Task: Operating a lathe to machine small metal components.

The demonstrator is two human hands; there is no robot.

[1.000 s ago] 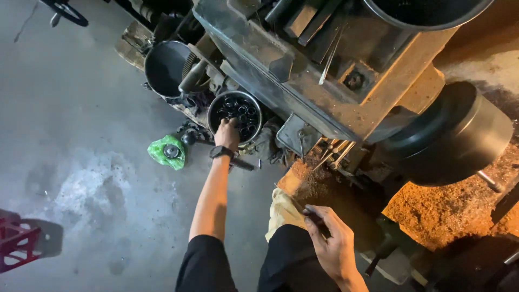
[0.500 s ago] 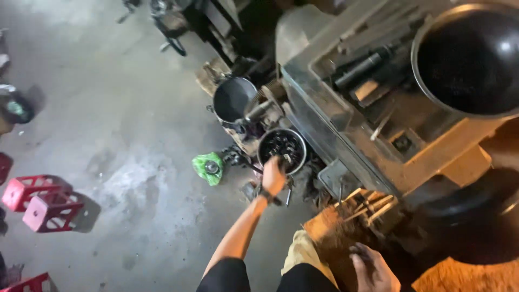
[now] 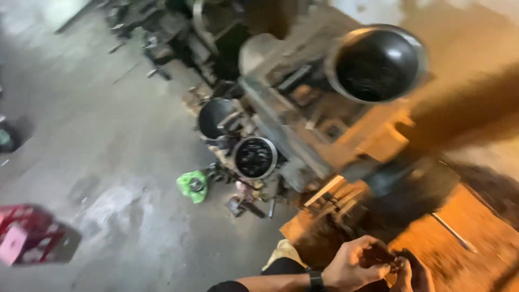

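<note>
1. Both hands sit together at the bottom of the frame, right of centre.
2. The left hand [image 3: 357,262] is curled, knuckles up, fingers bent toward the right hand.
3. Its forearm runs in from the lower left, with a dark watch [image 3: 315,279] on the wrist.
4. The right hand [image 3: 413,274] is partly cut off by the lower edge, blurred, fingertips meeting the left's.

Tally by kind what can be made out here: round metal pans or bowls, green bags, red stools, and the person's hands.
Round metal pans or bowls: 3, large, middle, small
Green bag: 1
Red stools: 1, blurred
Hands: 2, left hand, right hand
Total: 7
</note>
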